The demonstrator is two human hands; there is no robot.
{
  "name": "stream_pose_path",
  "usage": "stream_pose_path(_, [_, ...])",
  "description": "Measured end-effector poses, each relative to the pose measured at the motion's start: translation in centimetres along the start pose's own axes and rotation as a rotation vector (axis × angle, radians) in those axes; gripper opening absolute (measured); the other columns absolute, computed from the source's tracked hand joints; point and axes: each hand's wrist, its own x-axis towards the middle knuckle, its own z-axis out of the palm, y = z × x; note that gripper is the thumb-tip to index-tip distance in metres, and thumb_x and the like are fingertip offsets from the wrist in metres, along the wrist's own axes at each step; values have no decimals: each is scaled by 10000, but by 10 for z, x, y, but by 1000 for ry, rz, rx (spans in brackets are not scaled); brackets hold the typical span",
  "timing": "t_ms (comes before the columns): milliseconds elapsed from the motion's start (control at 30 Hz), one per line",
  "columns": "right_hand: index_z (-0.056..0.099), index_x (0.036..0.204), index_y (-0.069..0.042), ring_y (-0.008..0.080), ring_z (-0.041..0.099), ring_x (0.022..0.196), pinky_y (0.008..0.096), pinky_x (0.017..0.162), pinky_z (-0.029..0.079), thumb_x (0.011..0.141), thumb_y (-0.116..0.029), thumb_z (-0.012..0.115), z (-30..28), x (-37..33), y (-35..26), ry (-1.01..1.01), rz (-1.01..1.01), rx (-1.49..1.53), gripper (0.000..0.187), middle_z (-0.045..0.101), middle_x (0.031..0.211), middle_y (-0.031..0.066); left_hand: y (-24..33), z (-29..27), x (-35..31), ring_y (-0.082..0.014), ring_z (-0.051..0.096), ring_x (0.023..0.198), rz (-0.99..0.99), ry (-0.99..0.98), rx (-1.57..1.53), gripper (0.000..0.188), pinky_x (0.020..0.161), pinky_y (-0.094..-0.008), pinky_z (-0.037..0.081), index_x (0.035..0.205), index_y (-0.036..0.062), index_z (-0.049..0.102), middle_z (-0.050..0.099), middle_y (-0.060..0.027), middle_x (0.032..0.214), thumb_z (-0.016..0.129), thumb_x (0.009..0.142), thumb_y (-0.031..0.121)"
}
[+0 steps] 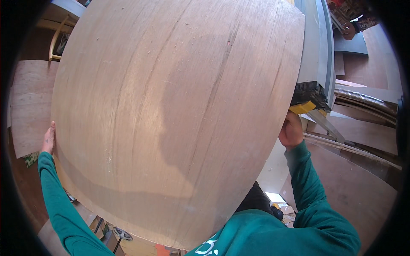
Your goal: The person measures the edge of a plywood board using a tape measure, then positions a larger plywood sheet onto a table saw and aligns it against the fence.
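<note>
A large sheet of plywood point(179, 98), pale brown with darker grain streaks, fills the middle of the head view. At its left edge is my left hand point(48, 138), thumb pointing up along the rim and the other fingers mostly hidden. My right hand point(292, 131) is curled at the right edge, its fingertips out of sight under the sheet. Just above that hand sits a black and yellow end piece point(305, 100) of a long grey metal rail point(318, 47), which runs alongside the sheet. My body stands close behind the near edge.
Another wooden panel point(32, 102) lies at the left, near a wooden frame point(57, 40). On the right, boards and strips point(367, 132) are stacked beyond a slanting metal leg point(326, 126). Another person's hand point(349, 30) shows at the top right. A grey wheel point(122, 233) is below the sheet.
</note>
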Motion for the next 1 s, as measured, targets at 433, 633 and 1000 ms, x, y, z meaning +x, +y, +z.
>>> stream_pose_path(433, [629,1093,-9,121,638,693,250,617,517,908,-33,545,5,0,1,56,-42,-62,205,692,893,42,3,2,-2,-244,484,1342,-1,11,-1,991,1155,-359,319,1445,-43,507,562,-141,1437,423,928,799])
stream_pose_path(633, [640,1075,-18,114,622,685,244,607,500,908,-48,562,6,-1,0,67,-32,-85,187,687,888,34,0,0,0,-233,491,1325,13,12,16,982,1147,-353,325,1431,-47,516,567,-134,1423,416,935,795])
stream_pose_path(1000, [642,1119,-20,116,632,720,259,619,504,917,-71,591,23,-7,-6,118,-47,-116,215,697,921,32,-5,0,4,-247,503,1320,17,18,10,963,1134,-347,347,1439,-43,510,565,-144,1428,399,951,780])
